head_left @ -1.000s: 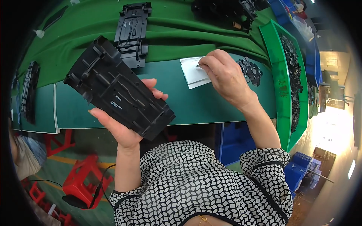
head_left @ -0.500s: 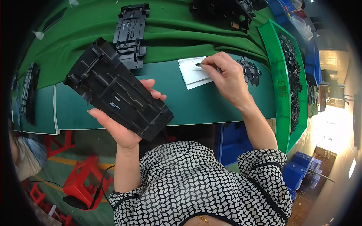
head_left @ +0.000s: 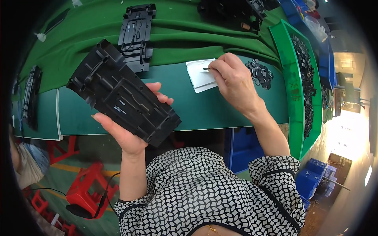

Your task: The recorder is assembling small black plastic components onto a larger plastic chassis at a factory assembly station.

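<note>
My left hand [head_left: 130, 133] holds up a long black plastic housing [head_left: 122, 94], tilted, above the near edge of the green table. My right hand [head_left: 236, 82] rests over a white sheet of paper [head_left: 199, 76] on the table, its thumb and forefinger pinched on a small dark thin piece [head_left: 206, 69] at the sheet's top. A pile of small black parts [head_left: 260, 72] lies just right of that hand.
A second black housing [head_left: 136, 35] lies on the folded green cloth [head_left: 86, 47] at the back. A green tray [head_left: 293, 90] full of black parts runs along the right. More black parts [head_left: 232, 11] sit at the far edge, another housing [head_left: 31, 98] at the left. Red stools [head_left: 84, 192] stand below.
My right hand has shifted slightly left over the white paper, fingers pinching at its top edge. The left hand and housing have barely moved.
</note>
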A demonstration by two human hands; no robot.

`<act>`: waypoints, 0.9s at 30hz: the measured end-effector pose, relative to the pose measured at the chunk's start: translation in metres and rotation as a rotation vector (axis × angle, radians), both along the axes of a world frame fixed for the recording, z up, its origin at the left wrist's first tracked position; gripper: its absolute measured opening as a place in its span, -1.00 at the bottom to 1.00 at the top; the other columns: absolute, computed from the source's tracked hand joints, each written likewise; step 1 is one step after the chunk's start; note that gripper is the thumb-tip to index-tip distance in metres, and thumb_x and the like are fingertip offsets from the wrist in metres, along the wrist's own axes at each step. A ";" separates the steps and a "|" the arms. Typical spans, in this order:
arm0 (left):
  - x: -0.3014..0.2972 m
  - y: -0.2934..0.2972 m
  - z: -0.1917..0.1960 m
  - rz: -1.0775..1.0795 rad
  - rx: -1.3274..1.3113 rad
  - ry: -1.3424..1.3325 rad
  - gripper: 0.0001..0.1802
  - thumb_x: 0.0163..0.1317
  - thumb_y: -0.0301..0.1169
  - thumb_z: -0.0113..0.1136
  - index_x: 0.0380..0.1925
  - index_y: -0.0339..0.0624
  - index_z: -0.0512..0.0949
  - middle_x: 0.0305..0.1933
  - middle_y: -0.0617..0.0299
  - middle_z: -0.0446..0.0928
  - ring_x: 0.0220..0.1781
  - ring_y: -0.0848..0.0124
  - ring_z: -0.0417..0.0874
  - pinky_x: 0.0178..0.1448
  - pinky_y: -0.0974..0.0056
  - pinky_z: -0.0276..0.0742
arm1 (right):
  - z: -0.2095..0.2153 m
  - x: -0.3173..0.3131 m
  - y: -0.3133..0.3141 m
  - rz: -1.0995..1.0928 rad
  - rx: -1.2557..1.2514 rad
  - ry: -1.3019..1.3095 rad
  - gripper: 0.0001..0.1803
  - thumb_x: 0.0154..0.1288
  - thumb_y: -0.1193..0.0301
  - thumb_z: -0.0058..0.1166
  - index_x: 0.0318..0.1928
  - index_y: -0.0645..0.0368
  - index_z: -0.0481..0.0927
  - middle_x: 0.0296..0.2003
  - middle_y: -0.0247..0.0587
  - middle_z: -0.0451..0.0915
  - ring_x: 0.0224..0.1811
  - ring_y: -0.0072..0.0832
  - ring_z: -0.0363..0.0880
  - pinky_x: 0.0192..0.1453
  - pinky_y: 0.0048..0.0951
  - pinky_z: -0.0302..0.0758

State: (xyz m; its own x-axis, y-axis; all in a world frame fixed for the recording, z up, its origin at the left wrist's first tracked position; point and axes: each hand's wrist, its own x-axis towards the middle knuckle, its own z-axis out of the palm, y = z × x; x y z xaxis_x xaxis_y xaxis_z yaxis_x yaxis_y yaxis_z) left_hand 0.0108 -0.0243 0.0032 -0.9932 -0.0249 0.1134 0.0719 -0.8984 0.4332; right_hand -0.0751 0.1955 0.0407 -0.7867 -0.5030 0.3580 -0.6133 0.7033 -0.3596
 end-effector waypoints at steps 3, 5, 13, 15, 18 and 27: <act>0.001 -0.002 -0.002 -0.018 0.076 0.005 0.12 0.00 0.52 -0.40 0.22 -0.30 0.16 0.10 -0.18 0.38 -0.06 0.11 0.55 0.08 -0.07 0.46 | -0.002 -0.001 0.001 0.044 0.071 0.065 -0.94 0.08 0.58 0.08 -0.39 0.31 0.52 -0.42 -0.11 0.43 -0.31 -0.18 0.43 -0.21 -0.27 0.42; 0.002 -0.003 -0.002 -0.004 0.068 0.006 0.12 0.00 0.52 -0.40 0.22 -0.30 0.16 0.10 -0.18 0.38 -0.05 0.10 0.55 0.08 -0.07 0.47 | -0.002 -0.002 -0.001 0.081 0.069 0.061 -0.92 0.07 0.59 0.06 -0.37 0.30 0.52 -0.43 -0.09 0.44 -0.32 -0.16 0.44 -0.23 -0.26 0.42; -0.004 -0.004 -0.003 -0.064 0.047 0.000 0.08 0.06 0.49 -0.48 0.22 -0.31 0.16 0.13 -0.14 0.36 -0.01 0.11 0.54 0.09 -0.11 0.48 | 0.044 0.054 -0.022 -0.020 -0.406 -0.365 -0.86 0.08 0.66 0.13 -0.29 0.30 0.57 -0.40 -0.17 0.59 -0.39 -0.43 0.58 -0.29 -0.52 0.50; -0.005 -0.003 -0.006 -0.044 0.029 -0.006 0.08 0.07 0.48 -0.49 0.21 -0.32 0.17 0.13 -0.14 0.36 0.00 0.11 0.54 0.08 -0.03 0.50 | 0.041 0.068 -0.033 0.200 -0.272 -0.163 -0.74 -0.07 0.71 0.15 -0.27 0.26 0.59 -0.39 -0.18 0.58 -0.42 -0.34 0.56 -0.31 -0.45 0.52; -0.008 -0.002 -0.004 -0.040 -0.109 -0.017 0.10 0.05 0.50 -0.48 0.19 -0.33 0.20 0.14 -0.11 0.36 0.01 0.14 0.54 0.05 0.07 0.53 | 0.021 0.074 -0.048 0.566 -0.225 0.072 -0.69 -0.18 0.61 0.18 -0.27 0.31 0.58 -0.36 -0.15 0.52 -0.40 -0.33 0.53 -0.44 -0.42 0.46; -0.005 -0.004 -0.004 -0.014 -0.242 -0.021 0.12 0.02 0.52 -0.46 0.16 -0.36 0.24 0.12 -0.07 0.38 0.01 0.22 0.53 0.09 0.17 0.50 | -0.002 0.079 -0.071 0.673 -0.160 0.288 -0.75 -0.19 0.60 0.19 -0.36 0.37 0.57 -0.41 -0.22 0.44 -0.47 -0.44 0.44 -0.51 -0.48 0.37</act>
